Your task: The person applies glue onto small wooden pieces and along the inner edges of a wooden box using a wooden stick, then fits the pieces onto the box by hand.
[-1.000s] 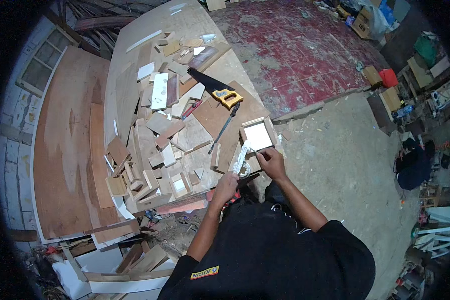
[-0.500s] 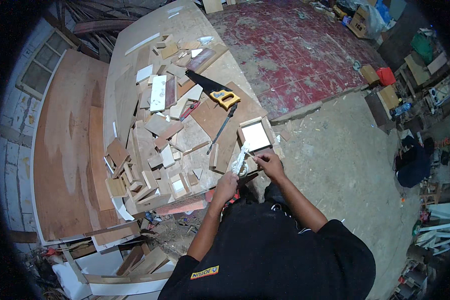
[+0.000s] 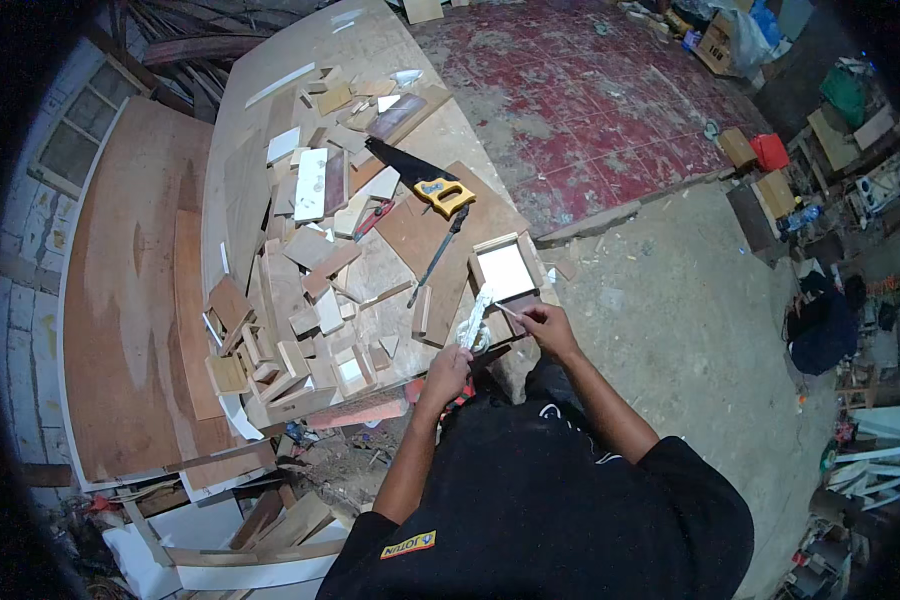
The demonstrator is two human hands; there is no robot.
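Faces the wooden surface (image 3: 365, 45), near the yellow-handled handsaw (image 3: 422, 184) and just beyond the shallow white-bottomed box (image 3: 503, 268). Curls the left hand (image 3: 447, 375) around an elongated white item (image 3: 475, 318), too small to identify, below the box. Holds the right hand (image 3: 547, 330) farther right of it than a second ago, pinching and exposing more thin stick (image 3: 508, 311).
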